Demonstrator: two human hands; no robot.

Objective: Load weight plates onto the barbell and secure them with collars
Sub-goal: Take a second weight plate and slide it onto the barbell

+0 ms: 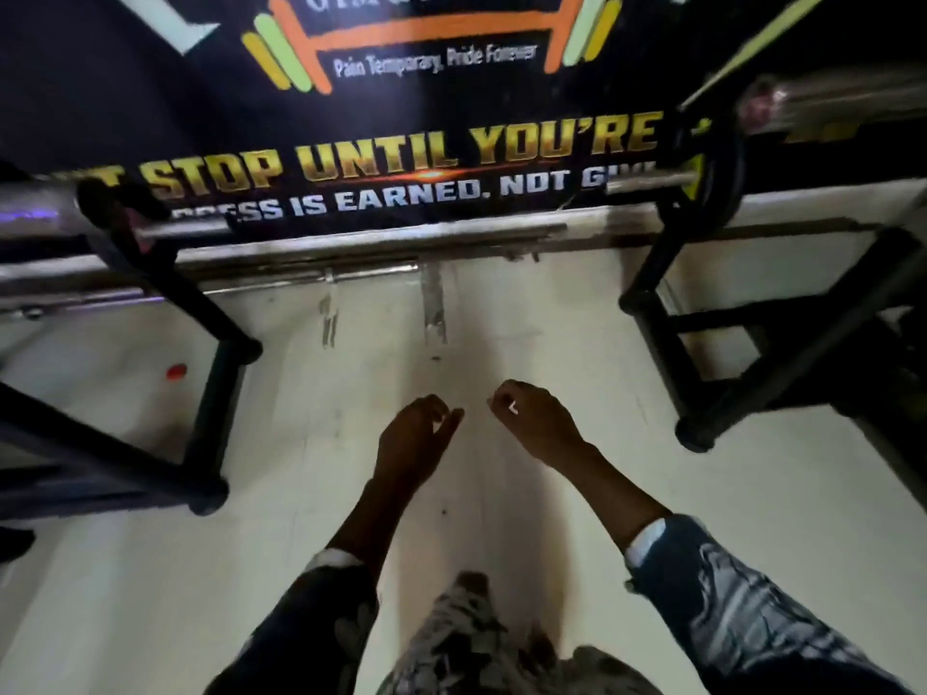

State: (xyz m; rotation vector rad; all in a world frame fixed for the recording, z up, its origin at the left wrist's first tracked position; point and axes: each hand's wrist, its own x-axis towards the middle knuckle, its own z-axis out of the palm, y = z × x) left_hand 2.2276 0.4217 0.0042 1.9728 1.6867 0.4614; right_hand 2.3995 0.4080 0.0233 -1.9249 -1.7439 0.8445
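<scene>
Our left hand (416, 438) and right hand (536, 418) hang over the white floor (552, 318), near each other but apart. Fingers are loosely curled and grip nothing. The barbell (652, 182) lies across the black rack (647, 278) ahead of us, in front of the wall banner (401, 158). One black weight plate (715, 188) is on the bar's right side, blurred; we can't tell if a collar is fitted. A small red object (175, 372) lies on the floor by the rack's left frame.

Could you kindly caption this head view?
Left hand and right hand hover before a racked barbell carrying a plate.
</scene>
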